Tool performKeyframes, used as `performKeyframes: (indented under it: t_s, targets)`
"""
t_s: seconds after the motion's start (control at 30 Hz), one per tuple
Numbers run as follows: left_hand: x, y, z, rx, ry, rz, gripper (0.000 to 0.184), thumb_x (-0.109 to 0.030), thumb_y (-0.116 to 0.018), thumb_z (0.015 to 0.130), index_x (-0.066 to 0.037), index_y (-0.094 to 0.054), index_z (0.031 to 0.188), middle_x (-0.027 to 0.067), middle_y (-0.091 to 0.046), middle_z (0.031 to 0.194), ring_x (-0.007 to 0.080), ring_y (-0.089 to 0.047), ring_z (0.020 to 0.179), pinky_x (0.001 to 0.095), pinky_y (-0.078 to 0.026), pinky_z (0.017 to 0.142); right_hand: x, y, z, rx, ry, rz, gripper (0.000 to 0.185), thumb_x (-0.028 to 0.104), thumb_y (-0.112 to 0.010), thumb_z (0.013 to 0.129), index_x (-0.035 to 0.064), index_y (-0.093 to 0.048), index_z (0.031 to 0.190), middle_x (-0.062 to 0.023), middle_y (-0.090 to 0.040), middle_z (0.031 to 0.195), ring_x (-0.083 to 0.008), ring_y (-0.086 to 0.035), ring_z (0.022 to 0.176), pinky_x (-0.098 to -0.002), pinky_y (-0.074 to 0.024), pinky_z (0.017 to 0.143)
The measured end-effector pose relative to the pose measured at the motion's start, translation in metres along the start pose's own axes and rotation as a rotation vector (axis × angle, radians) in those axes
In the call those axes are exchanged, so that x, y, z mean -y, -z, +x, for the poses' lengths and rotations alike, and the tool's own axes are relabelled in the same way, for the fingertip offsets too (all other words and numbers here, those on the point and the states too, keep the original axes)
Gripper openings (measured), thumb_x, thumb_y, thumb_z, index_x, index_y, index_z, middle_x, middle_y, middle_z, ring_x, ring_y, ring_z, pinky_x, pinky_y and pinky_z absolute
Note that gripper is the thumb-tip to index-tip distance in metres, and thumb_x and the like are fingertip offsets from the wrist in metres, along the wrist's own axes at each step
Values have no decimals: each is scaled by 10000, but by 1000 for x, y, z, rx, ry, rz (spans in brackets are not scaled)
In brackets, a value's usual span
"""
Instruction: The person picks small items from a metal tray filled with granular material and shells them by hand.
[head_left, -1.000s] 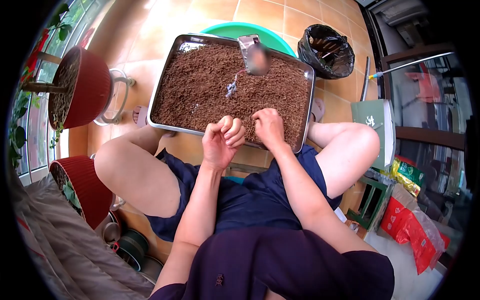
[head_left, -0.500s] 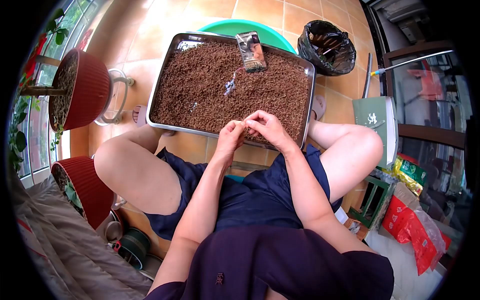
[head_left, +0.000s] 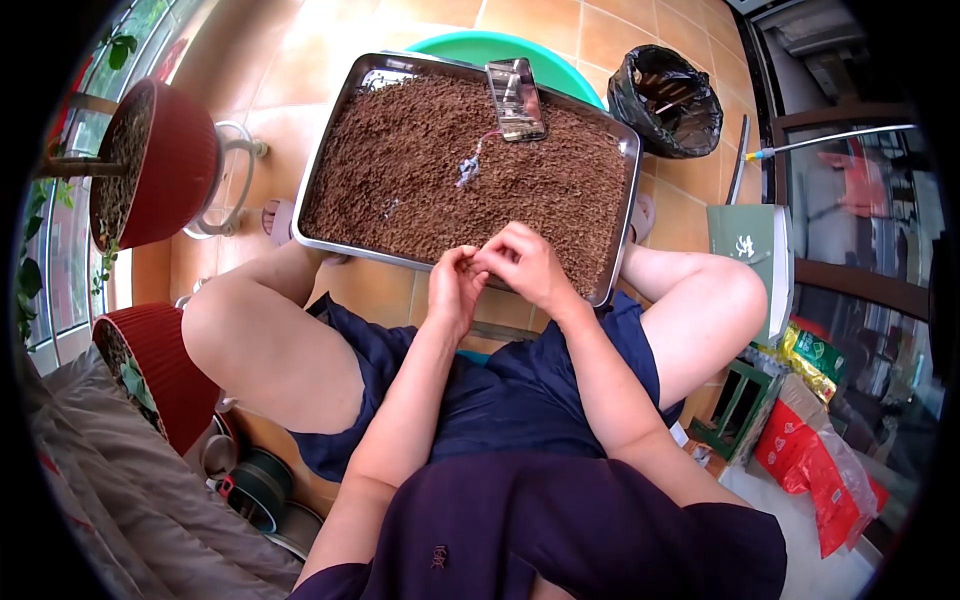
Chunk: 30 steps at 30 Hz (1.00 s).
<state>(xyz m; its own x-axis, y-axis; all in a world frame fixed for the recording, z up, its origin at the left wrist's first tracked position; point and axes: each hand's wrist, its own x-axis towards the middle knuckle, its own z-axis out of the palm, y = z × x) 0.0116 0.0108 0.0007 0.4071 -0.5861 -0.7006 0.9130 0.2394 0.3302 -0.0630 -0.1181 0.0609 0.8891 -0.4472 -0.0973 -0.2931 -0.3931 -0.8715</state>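
A metal tray [head_left: 312, 200] full of brown granules [head_left: 400, 170] lies in front of me. Above its near edge, my left hand [head_left: 457, 285] and my right hand [head_left: 522, 262] meet with fingertips pinched together. Anything between those fingers is too small to make out. On the granules near the far edge rests a phone [head_left: 517, 98], and a small whitish-blue item [head_left: 467, 171] lies just below it.
Behind the tray is a green basin [head_left: 510, 47], with a black-bagged bin [head_left: 664, 100] to its right. Red pots [head_left: 180, 165] stand at the left. A green book or box [head_left: 750, 245] and a red plastic bag [head_left: 815, 465] are at the right.
My hands were apart a second ago; they have come together at the fingertips and remain so. The camera view has shifted slightly.
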Motion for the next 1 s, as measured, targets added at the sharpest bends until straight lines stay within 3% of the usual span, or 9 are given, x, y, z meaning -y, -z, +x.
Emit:
performKeyframes:
  t_s: [0.03, 0.17, 0.37, 0.47, 0.6, 0.63, 0.77, 1.0]
  targets:
    - [-2, -1, 2, -100, -10, 8, 185, -215, -447, 958, -82, -558, 892, 29, -587, 812, 143, -567, 733, 261, -474, 659, -7, -1, 6, -73, -82, -10, 176, 200, -721, 827, 36, -662, 807, -70, -590, 802, -178, -611, 690, -316, -489, 623]
    - [-10, -4, -2, -96, -53, -28, 146, -197, -451, 925, -120, -473, 802, -6, -457, 683, 110, -424, 588, 246, -359, 547, -47, -4, 37, -244, -106, -316, 98, 167, -678, 843, 83, -656, 888, -98, -601, 834, -250, -631, 737, -376, -509, 666]
    - [-17, -1, -8, -94, -14, 54, 159, -226, -444, 922, -125, -475, 804, -15, -460, 670, 99, -412, 560, 243, -337, 517, -72, -23, 58, -251, 42, -671, 90, 167, -701, 827, 117, -650, 883, -76, -592, 822, -258, -627, 772, -399, -511, 676]
    - [-21, 1, -8, -124, -17, 64, 167, -229, -435, 928, -120, -476, 808, -14, -466, 675, 97, -414, 560, 244, -331, 514, -69, -23, 53, -234, -19, -629, 67, 149, -696, 805, 120, -655, 850, -95, -598, 833, -302, -619, 807, -422, -506, 700]
    - [-19, -2, -7, -153, -26, 75, 173, -233, -428, 934, -114, -481, 820, -14, -474, 683, 97, -417, 563, 242, -331, 515, -66, -10, 46, -252, -278, -331, 97, 196, -715, 799, 146, -686, 878, -73, -631, 820, -257, -636, 775, -384, -511, 689]
    - [-18, -4, -7, -157, -32, 82, 173, -233, -429, 935, -113, -483, 823, -14, -475, 685, 97, -417, 563, 241, -333, 516, -77, -9, 44, -276, -250, -286, 106, 194, -694, 847, 111, -685, 913, -61, -672, 814, -191, -656, 721, -325, -525, 659]
    - [-16, -7, -8, -152, -28, 106, 167, -230, -430, 936, -110, -492, 838, -17, -474, 684, 97, -421, 566, 240, -337, 519, -82, 9, 38, -228, -388, 267, 169, 184, -635, 932, 15, -639, 931, -59, -691, 790, -93, -636, 645, -233, -520, 604]
    - [-9, -6, -7, -155, -20, 113, 163, -238, -443, 927, -109, -498, 843, -20, -474, 679, 97, -421, 565, 242, -336, 518, -79, 28, 23, -201, -473, 415, 142, 168, -613, 941, 28, -595, 924, -63, -676, 770, -98, -619, 623, -236, -500, 609]
